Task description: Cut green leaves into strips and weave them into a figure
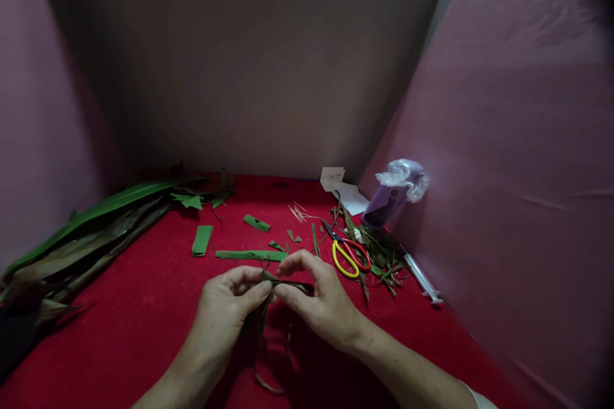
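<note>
My left hand [225,307] pinches a dark green leaf strip [293,284] between thumb and fingers, low over the red cloth. From the other side my right hand [321,303] grips the same strip, its thumb close to the left thumb and its index finger arched above. A thin brownish length [268,386] hangs in a loop beneath both hands. Just beyond the fingers lies a long flat green leaf piece [249,255]. Scissors [346,257] with one yellow and one red handle rest to the right of my right hand.
Cut leaf pieces [202,241] and toothpicks [300,212] lie on the red cloth [144,307]. Long leaves [105,211] are piled at left. On the right are leaf scraps [384,255], a syringe [422,279], white cards [350,197] and a purple container [384,204] topped with clear plastic. Walls enclose three sides.
</note>
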The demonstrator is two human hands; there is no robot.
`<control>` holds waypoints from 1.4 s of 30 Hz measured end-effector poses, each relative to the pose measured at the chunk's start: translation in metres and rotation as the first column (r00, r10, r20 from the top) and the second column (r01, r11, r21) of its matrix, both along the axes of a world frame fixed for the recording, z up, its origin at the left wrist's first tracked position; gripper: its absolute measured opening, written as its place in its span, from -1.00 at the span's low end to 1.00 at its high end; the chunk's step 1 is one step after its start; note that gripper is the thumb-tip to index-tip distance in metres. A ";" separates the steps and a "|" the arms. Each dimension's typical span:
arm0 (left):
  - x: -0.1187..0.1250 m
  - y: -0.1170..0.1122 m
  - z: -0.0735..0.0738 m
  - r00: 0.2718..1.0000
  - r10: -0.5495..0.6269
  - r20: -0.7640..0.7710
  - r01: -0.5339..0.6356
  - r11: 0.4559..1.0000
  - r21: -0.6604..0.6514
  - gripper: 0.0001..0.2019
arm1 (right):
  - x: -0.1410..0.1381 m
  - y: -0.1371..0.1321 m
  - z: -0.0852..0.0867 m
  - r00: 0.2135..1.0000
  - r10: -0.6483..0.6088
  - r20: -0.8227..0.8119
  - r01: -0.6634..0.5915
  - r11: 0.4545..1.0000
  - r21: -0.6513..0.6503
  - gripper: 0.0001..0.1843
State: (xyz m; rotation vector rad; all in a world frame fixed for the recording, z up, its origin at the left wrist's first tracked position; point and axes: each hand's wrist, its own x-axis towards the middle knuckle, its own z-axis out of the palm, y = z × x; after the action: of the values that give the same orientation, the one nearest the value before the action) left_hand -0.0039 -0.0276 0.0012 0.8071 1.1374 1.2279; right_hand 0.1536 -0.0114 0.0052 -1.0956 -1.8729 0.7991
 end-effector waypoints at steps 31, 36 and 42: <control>0.000 -0.001 0.003 0.994 -0.089 -0.063 0.088 0.996 -0.020 -0.78 | 0.001 0.010 -0.010 0.985 0.109 -0.136 -0.129 0.981 -0.147 -0.81; 0.002 -0.001 0.002 0.992 -0.066 -0.110 0.068 0.998 0.014 -0.80 | -0.002 0.009 -0.013 0.976 0.107 -0.192 -0.151 0.961 -0.233 -0.84; 0.001 0.003 -0.003 0.994 -0.036 -0.108 0.041 0.998 0.044 -0.80 | -0.006 0.012 -0.019 0.965 0.023 -0.262 -0.101 0.952 -0.289 -0.85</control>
State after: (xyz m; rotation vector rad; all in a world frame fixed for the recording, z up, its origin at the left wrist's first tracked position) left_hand -0.0031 -0.0246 -0.0018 0.9353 1.1779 1.1946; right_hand 0.1475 0.0001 -0.0137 -1.0598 -1.6086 1.2328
